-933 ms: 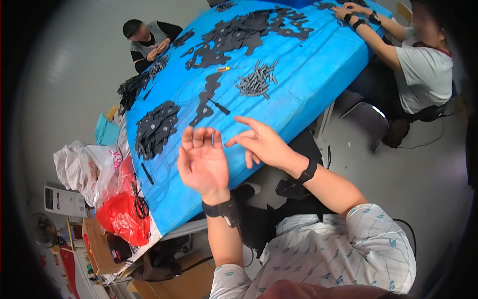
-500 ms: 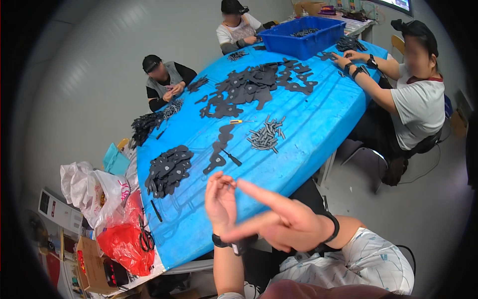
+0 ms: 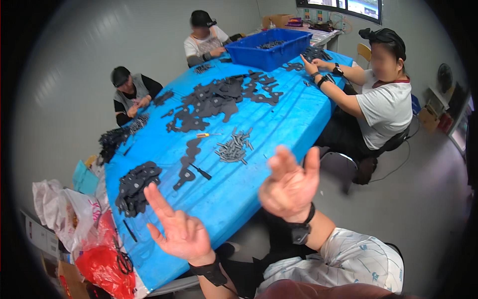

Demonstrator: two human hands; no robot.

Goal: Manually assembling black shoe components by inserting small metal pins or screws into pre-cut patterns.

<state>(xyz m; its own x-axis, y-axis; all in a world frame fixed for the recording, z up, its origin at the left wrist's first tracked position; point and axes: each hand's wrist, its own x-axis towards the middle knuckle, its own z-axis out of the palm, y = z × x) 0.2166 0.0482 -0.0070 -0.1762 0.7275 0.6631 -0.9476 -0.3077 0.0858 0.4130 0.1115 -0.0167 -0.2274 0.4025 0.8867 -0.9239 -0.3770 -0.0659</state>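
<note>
My left hand (image 3: 180, 231) is raised over the near left part of the blue-covered table (image 3: 219, 212), palm up. Its thumb and first fingers are stretched out, the other fingers are bent in, and it holds nothing. To its upper left lies a pile of flat dark grey pieces (image 3: 137, 187). My right hand (image 3: 291, 189) hovers near the table's right edge with its palm showing, fingers apart and slightly blurred, also holding nothing. Beyond it on the table is a heap of small grey rod-like pieces (image 3: 234, 148). A black-handled screwdriver (image 3: 201, 172) rests beside a row of dark pieces (image 3: 188, 162).
A larger spread of dark pieces (image 3: 211, 99) covers the table's middle, near a yellow-handled screwdriver (image 3: 203, 135). A blue bin (image 3: 269, 55) stands at the far end. Three people work around the table. Plastic bags (image 3: 104, 269) and scissors (image 3: 123, 259) lie at the left.
My hands were close together, the right one stretched across in front of the left. Now they are apart, left hand to the left, right hand raised. The whole view has shifted to the right.
</note>
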